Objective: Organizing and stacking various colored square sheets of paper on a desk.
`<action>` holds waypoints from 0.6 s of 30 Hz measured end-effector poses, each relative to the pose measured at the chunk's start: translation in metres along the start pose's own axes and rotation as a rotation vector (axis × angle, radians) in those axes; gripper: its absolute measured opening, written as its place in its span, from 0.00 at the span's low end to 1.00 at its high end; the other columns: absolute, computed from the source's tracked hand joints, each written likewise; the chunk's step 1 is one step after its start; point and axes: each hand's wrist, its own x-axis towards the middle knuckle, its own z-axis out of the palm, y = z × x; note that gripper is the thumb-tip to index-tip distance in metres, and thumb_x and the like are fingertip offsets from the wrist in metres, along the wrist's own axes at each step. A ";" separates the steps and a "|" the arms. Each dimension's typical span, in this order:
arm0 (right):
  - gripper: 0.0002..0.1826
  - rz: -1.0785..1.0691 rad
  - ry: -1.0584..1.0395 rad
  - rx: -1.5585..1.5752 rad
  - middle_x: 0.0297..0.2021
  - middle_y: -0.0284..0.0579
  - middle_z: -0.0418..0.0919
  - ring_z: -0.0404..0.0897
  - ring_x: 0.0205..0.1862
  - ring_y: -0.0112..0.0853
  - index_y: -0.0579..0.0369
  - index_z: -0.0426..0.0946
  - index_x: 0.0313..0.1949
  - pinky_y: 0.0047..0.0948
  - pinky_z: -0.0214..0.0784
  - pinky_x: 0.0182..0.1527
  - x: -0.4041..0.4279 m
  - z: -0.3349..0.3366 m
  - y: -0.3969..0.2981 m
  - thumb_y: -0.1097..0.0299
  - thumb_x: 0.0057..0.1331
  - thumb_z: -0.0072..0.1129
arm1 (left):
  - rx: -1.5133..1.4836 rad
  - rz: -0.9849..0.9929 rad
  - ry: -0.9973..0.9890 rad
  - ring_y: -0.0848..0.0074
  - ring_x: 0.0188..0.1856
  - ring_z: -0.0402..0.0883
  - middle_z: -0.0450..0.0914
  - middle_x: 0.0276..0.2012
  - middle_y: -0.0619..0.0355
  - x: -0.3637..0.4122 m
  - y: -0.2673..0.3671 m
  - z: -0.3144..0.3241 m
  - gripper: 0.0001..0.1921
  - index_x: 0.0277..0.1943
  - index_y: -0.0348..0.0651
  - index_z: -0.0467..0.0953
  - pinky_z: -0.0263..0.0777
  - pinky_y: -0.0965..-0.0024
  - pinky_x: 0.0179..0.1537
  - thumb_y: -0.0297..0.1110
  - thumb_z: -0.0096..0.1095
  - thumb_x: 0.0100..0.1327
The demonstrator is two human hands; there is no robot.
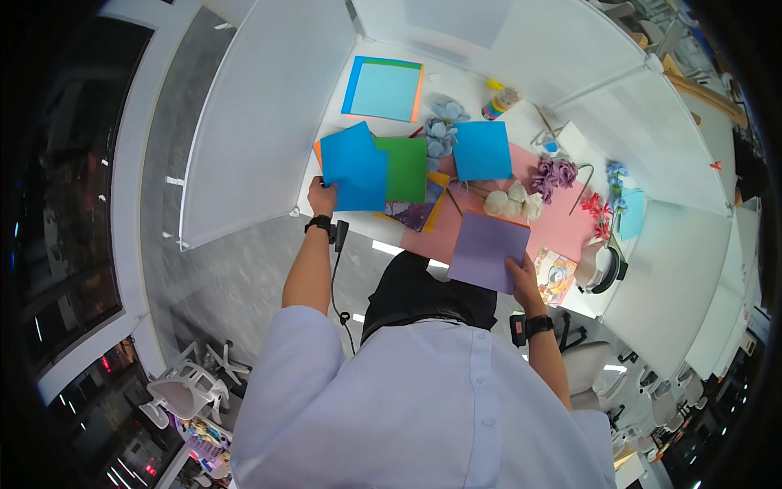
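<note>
My left hand grips the lower left edge of a blue paper sheet, which overlaps a green sheet. My right hand holds a purple paper square by its lower right side, above the near edge of the pink mat. A dark patterned picture sheet lies partly under the green one. Another blue square rests at the middle of the table. White artificial flowers lie beyond the purple paper, and blue-grey ones stand left of the second blue square.
Stacked coloured papers lie at the back left, a rainbow-coloured jar at the back. Purple flowers, red flowers, a picture booklet and a white cup-like container are at the right. White partitions enclose the table.
</note>
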 end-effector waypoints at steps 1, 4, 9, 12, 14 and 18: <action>0.22 0.002 -0.007 0.003 0.51 0.44 0.75 0.75 0.51 0.29 0.62 0.64 0.60 0.28 0.69 0.53 0.000 0.000 0.000 0.75 0.67 0.51 | -0.221 -0.040 -0.096 0.60 0.39 0.82 0.81 0.38 0.46 -0.001 0.000 -0.007 0.20 0.46 0.29 0.73 0.75 0.60 0.41 0.30 0.68 0.53; 0.22 0.004 -0.016 0.013 0.52 0.45 0.75 0.75 0.51 0.29 0.62 0.64 0.60 0.28 0.68 0.53 0.003 -0.003 0.000 0.75 0.67 0.51 | -0.603 -0.139 -0.282 0.65 0.44 0.80 0.78 0.44 0.47 -0.012 -0.002 -0.030 0.22 0.55 0.30 0.67 0.77 0.62 0.44 0.25 0.65 0.59; 0.23 -0.019 -0.018 0.026 0.52 0.45 0.75 0.75 0.50 0.29 0.63 0.63 0.61 0.28 0.68 0.53 0.010 0.005 0.001 0.76 0.66 0.51 | -1.143 -0.314 -0.645 0.65 0.51 0.77 0.75 0.51 0.51 -0.027 -0.013 -0.051 0.23 0.60 0.35 0.65 0.76 0.61 0.54 0.26 0.63 0.63; 0.24 -0.018 -0.035 0.042 0.52 0.45 0.75 0.75 0.50 0.29 0.63 0.64 0.61 0.28 0.69 0.53 0.015 0.012 0.002 0.76 0.66 0.51 | -1.232 -0.332 -0.784 0.68 0.51 0.77 0.76 0.51 0.54 -0.044 -0.013 -0.050 0.21 0.58 0.37 0.66 0.74 0.63 0.55 0.26 0.62 0.63; 0.23 -0.020 -0.050 0.020 0.52 0.45 0.75 0.76 0.50 0.29 0.63 0.64 0.61 0.28 0.69 0.52 0.015 0.014 0.000 0.77 0.65 0.51 | -1.201 -0.361 -0.595 0.70 0.51 0.77 0.76 0.50 0.55 -0.044 -0.013 -0.037 0.20 0.57 0.37 0.68 0.75 0.64 0.53 0.27 0.63 0.63; 0.23 -0.027 -0.054 0.041 0.50 0.45 0.76 0.77 0.48 0.29 0.63 0.65 0.60 0.27 0.70 0.51 0.015 0.012 0.004 0.77 0.66 0.51 | -1.143 -0.365 -0.763 0.71 0.49 0.78 0.77 0.48 0.56 -0.026 0.005 -0.034 0.17 0.54 0.39 0.70 0.76 0.63 0.50 0.26 0.63 0.63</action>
